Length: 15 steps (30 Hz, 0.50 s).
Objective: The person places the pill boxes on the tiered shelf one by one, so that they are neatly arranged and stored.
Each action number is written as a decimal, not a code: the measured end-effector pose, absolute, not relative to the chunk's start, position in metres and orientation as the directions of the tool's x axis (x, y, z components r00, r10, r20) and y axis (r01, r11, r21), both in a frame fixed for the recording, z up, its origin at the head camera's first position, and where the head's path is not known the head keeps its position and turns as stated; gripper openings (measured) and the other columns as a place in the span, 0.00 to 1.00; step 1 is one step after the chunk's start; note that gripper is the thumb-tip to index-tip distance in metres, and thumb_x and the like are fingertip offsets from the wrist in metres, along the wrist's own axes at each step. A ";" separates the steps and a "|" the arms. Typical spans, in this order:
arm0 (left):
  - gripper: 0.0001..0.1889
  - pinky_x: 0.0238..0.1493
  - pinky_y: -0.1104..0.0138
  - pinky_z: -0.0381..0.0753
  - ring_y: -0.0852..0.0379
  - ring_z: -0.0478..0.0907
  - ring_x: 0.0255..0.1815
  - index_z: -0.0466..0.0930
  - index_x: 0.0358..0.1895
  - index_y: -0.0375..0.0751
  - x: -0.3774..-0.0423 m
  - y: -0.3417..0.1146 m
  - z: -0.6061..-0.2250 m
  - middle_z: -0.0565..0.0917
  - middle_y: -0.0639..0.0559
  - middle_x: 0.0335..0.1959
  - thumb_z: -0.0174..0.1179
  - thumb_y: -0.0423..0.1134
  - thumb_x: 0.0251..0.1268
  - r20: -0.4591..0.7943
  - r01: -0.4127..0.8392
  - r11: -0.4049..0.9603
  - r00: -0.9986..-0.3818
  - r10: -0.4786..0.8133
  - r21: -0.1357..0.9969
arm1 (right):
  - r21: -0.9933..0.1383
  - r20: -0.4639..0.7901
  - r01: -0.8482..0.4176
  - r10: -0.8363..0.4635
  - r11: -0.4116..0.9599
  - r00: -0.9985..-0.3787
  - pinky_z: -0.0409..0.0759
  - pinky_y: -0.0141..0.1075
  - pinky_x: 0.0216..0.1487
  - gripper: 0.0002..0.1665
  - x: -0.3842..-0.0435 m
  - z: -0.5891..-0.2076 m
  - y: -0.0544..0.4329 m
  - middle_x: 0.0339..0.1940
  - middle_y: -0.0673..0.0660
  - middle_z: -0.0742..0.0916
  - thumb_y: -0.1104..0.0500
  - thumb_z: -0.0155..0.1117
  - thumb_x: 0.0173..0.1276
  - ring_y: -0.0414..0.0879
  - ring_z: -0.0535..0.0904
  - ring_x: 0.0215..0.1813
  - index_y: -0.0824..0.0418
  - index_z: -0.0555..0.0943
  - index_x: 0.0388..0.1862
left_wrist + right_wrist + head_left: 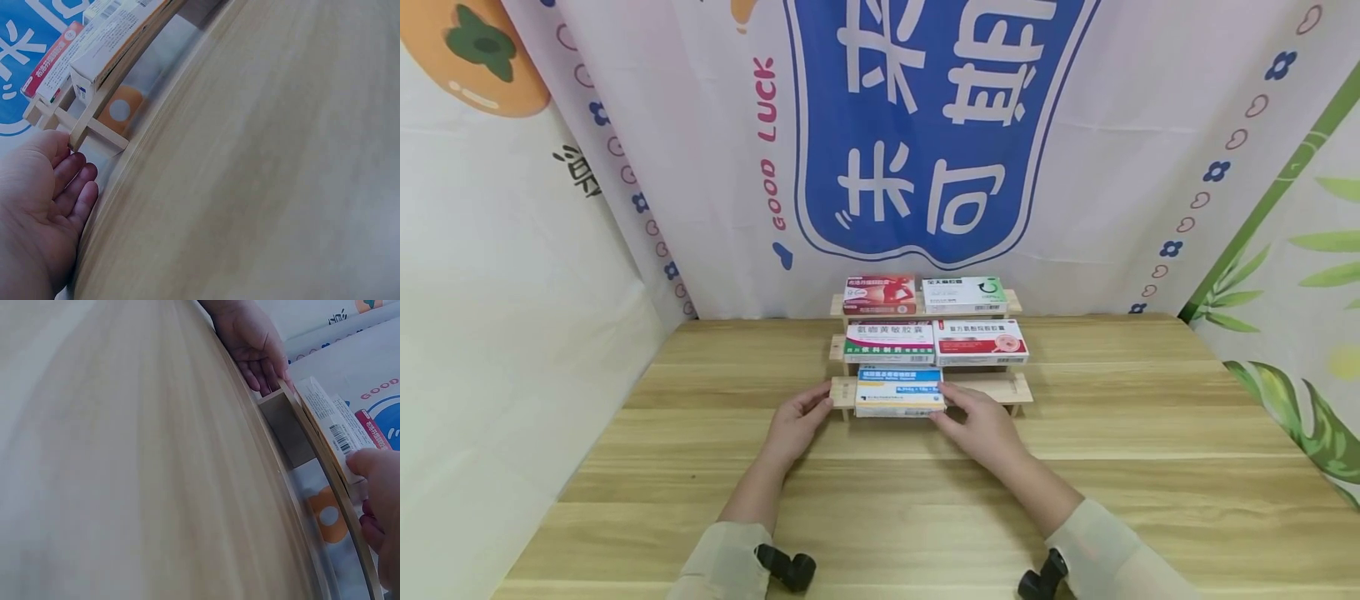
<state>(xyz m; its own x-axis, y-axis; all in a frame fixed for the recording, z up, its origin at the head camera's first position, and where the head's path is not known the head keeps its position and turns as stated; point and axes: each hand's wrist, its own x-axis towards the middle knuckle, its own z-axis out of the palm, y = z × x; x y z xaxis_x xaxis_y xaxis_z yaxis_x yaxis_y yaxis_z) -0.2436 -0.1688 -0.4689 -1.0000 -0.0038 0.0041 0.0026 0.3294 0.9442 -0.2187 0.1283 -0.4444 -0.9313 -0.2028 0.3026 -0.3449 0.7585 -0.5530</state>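
A blue, white and yellow medicine box [900, 393] lies on the lowest tier of a stepped wooden rack [988, 387], left of its middle. My right hand [981, 421] holds this box by its right end, thumb at the front corner; in the right wrist view the thumb presses by the barcode. My left hand [793, 425] grips the left end of the same tier. Seen from the left wrist, that hand [47, 194] has its thumb side at the wooden end, the other fingers loosely bent below.
A red box [880, 295] and a white-green box [964, 295] sit on the top tier. The middle tier bears a white, magenta and green box [889, 342] and a white-red box [981, 342]. Behind the wood-grain table [880, 508] hangs a printed curtain [715, 208].
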 end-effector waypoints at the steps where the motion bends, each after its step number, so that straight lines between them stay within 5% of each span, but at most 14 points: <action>1: 0.21 0.73 0.51 0.67 0.44 0.70 0.70 0.75 0.64 0.40 -0.243 -0.169 -0.469 0.77 0.43 0.66 0.58 0.41 0.71 0.003 0.002 0.332 -1.000 -0.003 0.943 | -0.549 0.306 -0.339 -0.194 0.764 -0.932 0.75 0.48 0.67 0.32 -0.219 -0.444 0.127 0.62 0.57 0.83 0.45 0.69 0.64 0.55 0.78 0.65 0.58 0.78 0.64; 10: 0.21 0.72 0.51 0.67 0.44 0.70 0.70 0.75 0.64 0.40 -0.244 -0.169 -0.468 0.77 0.43 0.66 0.58 0.41 0.71 0.008 0.008 0.330 -1.000 0.000 0.944 | -0.516 0.363 -0.340 -0.159 0.786 -0.918 0.80 0.48 0.61 0.29 -0.222 -0.444 0.120 0.57 0.56 0.86 0.45 0.69 0.63 0.53 0.82 0.60 0.56 0.81 0.61; 15: 0.21 0.73 0.51 0.66 0.44 0.70 0.70 0.75 0.64 0.41 -0.243 -0.169 -0.469 0.77 0.44 0.66 0.59 0.41 0.70 0.000 -0.001 0.335 -1.000 -0.001 0.942 | -0.595 0.313 -0.300 -0.129 0.746 -0.941 0.78 0.49 0.63 0.31 -0.220 -0.445 0.122 0.59 0.56 0.85 0.45 0.70 0.63 0.54 0.81 0.62 0.54 0.79 0.63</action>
<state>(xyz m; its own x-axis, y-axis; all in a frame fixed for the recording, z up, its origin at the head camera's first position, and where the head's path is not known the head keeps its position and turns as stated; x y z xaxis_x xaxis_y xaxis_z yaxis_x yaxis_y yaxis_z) -0.2432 -0.1691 -0.4690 -1.0000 -0.0014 -0.0001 -0.0006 0.3347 0.9423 -0.2196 0.1218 -0.4451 -0.9409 -0.1285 0.3133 -0.2999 0.7459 -0.5947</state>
